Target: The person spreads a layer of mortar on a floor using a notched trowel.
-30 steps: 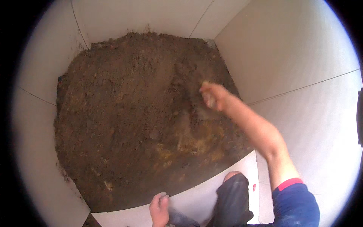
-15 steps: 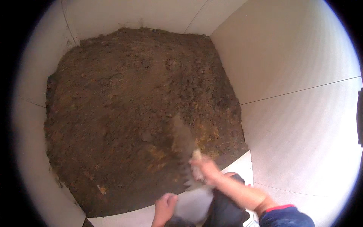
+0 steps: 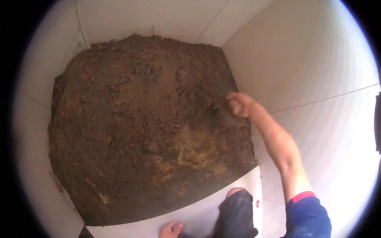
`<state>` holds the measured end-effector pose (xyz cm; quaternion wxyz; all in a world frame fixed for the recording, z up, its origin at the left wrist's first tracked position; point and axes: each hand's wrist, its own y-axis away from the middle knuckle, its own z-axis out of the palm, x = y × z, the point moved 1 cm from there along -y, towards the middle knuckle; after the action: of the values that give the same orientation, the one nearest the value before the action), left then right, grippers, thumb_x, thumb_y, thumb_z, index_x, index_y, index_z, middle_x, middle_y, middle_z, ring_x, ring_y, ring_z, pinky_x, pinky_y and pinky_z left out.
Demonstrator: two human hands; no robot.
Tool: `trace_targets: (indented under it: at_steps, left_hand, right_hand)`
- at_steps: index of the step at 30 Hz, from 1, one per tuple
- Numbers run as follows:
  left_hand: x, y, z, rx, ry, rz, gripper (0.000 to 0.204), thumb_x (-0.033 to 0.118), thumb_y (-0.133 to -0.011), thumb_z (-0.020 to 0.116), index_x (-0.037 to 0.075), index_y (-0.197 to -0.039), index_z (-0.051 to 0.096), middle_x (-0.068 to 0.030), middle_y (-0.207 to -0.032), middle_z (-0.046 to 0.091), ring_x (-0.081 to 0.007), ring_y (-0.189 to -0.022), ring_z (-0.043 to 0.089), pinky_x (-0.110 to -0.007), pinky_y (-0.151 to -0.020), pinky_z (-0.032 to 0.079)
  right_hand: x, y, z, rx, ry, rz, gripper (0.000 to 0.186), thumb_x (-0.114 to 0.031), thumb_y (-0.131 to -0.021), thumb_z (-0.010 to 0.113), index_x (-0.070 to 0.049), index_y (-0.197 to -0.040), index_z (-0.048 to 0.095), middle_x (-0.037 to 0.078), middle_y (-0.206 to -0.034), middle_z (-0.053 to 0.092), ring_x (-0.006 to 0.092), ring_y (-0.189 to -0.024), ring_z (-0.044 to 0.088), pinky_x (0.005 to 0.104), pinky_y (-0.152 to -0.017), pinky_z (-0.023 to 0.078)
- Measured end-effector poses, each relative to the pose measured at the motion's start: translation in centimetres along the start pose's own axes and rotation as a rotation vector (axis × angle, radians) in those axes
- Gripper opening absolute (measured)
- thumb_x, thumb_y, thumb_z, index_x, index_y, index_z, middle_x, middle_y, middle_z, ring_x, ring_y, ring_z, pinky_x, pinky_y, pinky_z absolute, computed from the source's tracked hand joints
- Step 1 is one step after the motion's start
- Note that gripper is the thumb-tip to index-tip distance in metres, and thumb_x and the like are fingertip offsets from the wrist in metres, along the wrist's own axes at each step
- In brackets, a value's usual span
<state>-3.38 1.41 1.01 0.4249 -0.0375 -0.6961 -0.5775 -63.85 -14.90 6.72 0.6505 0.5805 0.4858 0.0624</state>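
Note:
My right hand (image 3: 239,106) is closed round the handle of a trowel (image 3: 225,115), whose dark blade is blurred against the brown, crumbly mortar bed (image 3: 119,107) near its right side. Paler yellowish patches show below the hand. Down at the lower edge, my left hand (image 3: 171,229) has its fingers curled over the white tiled strip (image 3: 135,222) beside my leg; whether anything is in it I cannot make out.
Pale tiled walls surround the bed on the left (image 3: 35,119), at the back (image 3: 158,18) and on the right (image 3: 309,63). My bent knee (image 3: 236,210), in dark cloth, is on the white strip at the bottom.
My right hand went down toward my knee with the trowel half a second ago and is now back up at the right of the bed. My left hand sits lower in the picture.

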Motion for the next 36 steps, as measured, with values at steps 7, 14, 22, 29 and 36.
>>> trace_targets:
  at_steps: [7, 14, 22, 29, 36]
  left_hand:
    - [3.4, -1.9, 0.5, -0.126, 0.021, 0.058, 0.029, 0.032, -0.095, 0.058, 0.003, -0.093, 0.064, -0.0079, -0.078, 0.061, -0.0167, -0.076, 0.053, -0.034, -0.073, 0.046]
    - [1.9, -3.4, 1.6, -0.159, 0.087, 0.055, 0.03, 0.032, -0.095, 0.06, 0.002, -0.095, 0.064, -0.0068, -0.082, 0.062, -0.0173, -0.079, 0.055, -0.033, -0.075, 0.046]
    - [3.7, -1.6, 0.9, -0.136, 0.016, 0.006, 0.029, 0.031, -0.096, 0.059, 0.003, -0.097, 0.066, -0.0052, -0.087, 0.064, -0.0164, -0.084, 0.057, -0.031, -0.079, 0.047]
    - [2.6, -1.8, 2.1, -0.188, 0.018, -0.004, 0.029, 0.03, -0.097, 0.057, 0.003, -0.1, 0.066, -0.0061, -0.092, 0.066, -0.0167, -0.088, 0.059, -0.032, -0.083, 0.047]
    - [5.5, -2.4, 2.5, -0.219, 0.082, 0.063, 0.024, 0.025, -0.097, 0.057, 0.003, -0.1, 0.064, -0.0055, -0.091, 0.064, -0.0156, -0.087, 0.056, -0.031, -0.081, 0.045]
  right_hand:
    - [-2.7, 5.2, -1.3, 0.035, -0.407, -0.112, 0.015, -0.023, -0.09, 0.063, -0.009, -0.091, 0.057, 0.001, -0.067, 0.057, 0.015, -0.053, 0.054, 0.0299, -0.046, 0.046]
    - [26.0, 12.2, 6.5, 0.142, -0.388, 0.117, 0.022, -0.03, -0.087, 0.068, -0.013, -0.09, 0.053, 0.001, -0.068, 0.05, 0.0182, -0.052, 0.048, 0.0349, -0.045, 0.043]
    - [19.1, -3.9, -1.6, 0.264, -0.185, -0.101, 0.029, -0.034, -0.096, 0.057, -0.005, -0.094, 0.058, 0.004, -0.068, 0.053, 0.0185, -0.057, 0.05, 0.0369, -0.049, 0.041]
    - [-2.0, 2.5, -3.6, 0.007, -0.015, -0.055, 0.016, -0.017, -0.094, 0.057, -0.01, -0.08, 0.051, 0.002, -0.062, 0.051, 0.0143, -0.05, 0.05, 0.0314, -0.044, 0.041]
    - [6.8, 9.8, -9.6, 0.159, 0.573, 0.005, 0.039, -0.045, -0.095, 0.057, -0.008, -0.087, 0.063, 0.003, -0.071, 0.06, 0.0148, -0.055, 0.054, 0.0318, -0.049, 0.042]
